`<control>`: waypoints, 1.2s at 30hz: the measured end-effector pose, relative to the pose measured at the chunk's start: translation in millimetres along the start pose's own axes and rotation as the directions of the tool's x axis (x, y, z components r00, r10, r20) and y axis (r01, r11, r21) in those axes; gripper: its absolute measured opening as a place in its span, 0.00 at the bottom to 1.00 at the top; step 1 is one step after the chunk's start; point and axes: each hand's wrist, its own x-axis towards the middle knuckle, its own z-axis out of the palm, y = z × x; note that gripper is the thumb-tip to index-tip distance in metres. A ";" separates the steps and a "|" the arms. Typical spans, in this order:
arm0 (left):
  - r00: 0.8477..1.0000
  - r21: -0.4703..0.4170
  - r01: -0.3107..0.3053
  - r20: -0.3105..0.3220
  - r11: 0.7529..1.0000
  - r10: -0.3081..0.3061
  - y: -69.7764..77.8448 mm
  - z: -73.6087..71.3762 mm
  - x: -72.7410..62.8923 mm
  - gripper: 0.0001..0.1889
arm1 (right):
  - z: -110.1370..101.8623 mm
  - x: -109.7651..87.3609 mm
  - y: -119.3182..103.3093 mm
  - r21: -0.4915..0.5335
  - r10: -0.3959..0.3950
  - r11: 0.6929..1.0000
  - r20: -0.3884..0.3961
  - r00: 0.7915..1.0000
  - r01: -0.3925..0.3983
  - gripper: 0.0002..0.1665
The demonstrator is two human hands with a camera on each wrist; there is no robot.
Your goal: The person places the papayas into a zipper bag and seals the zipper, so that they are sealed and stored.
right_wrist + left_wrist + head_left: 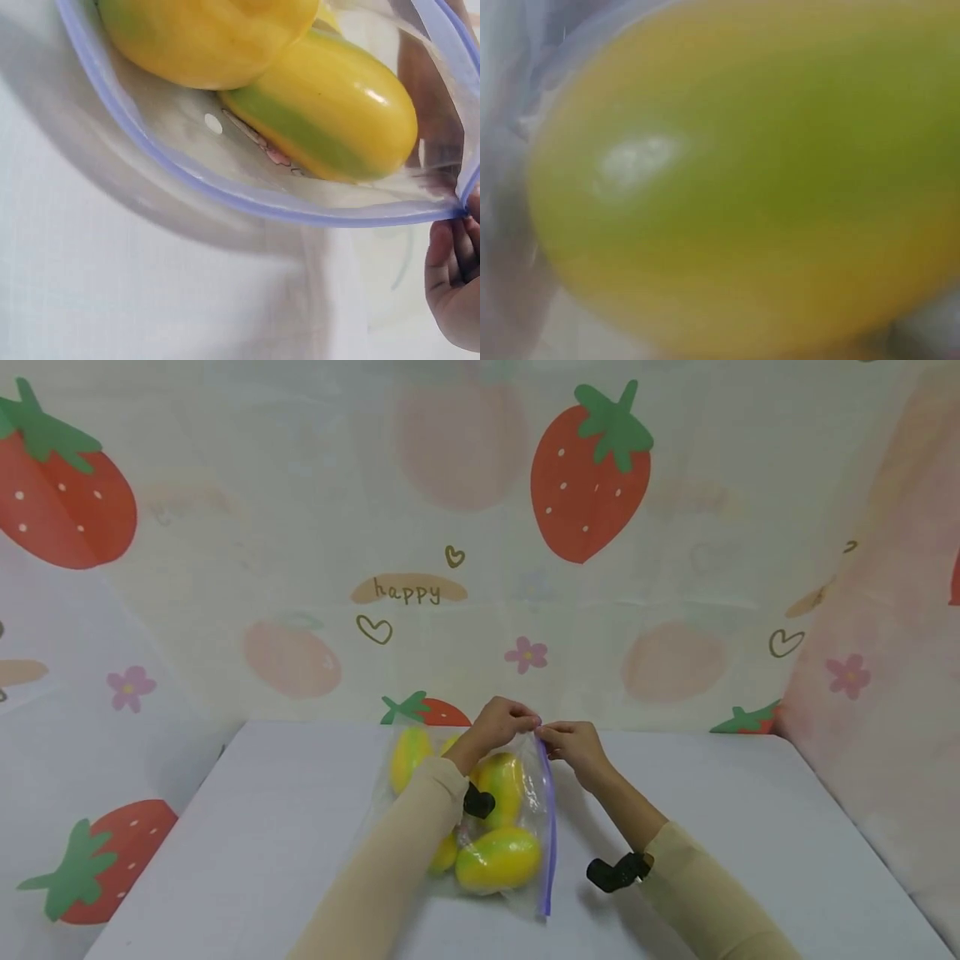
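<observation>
A clear zip bag (532, 785) with a purple zip strip (551, 827) lies on the table, its mouth facing right. Inside are several yellow-green mangoes (498, 860); one mango (765, 172) fills the left wrist view, blurred. At the far corner of the zip, my left hand (504, 722) pinches the strip between thumb and fingers. Right beside it, my right hand (576, 747) pinches the same corner. In the right wrist view, the bag's two purple edges meet at the fingers of the right hand (457, 292) and spread apart away from them.
The white table (712, 810) reaches out on both sides of the bag. Behind it hangs a cloth backdrop (315, 527) printed with strawberries and flowers. A black wrist camera (618, 871) sits at the right sleeve, and another black camera (478, 802) is over the bag.
</observation>
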 end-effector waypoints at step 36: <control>0.959 -0.031 0.137 -0.244 0.990 -0.140 1.6 -0.7 -0.7 0.13 | 18.0 -21.1 0.0 -0.107 0.066 0.992 -0.015 0.998 -0.067 0.16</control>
